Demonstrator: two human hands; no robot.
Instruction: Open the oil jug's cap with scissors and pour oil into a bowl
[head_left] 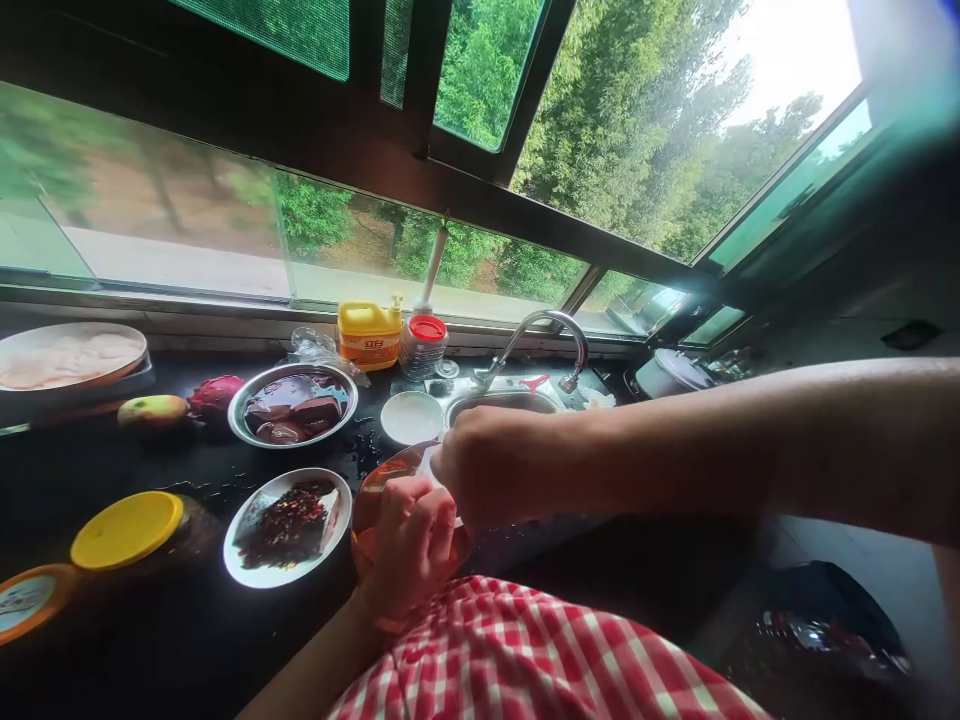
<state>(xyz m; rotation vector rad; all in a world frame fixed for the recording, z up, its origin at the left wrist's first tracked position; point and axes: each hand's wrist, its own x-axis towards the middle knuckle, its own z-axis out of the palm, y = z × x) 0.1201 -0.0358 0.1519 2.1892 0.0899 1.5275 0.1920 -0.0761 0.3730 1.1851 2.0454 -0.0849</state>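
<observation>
Amber container: at the counter's near edge, close to the body.
Left hand: curled firmly round its near side.
Right hand: directly above, fist closed over the top; perhaps on a lid, which is hidden.
Axis: seemingly tilted toward the sink.
Room: plate just beside on the left, white bowl behind, bare counter to the right.
</observation>
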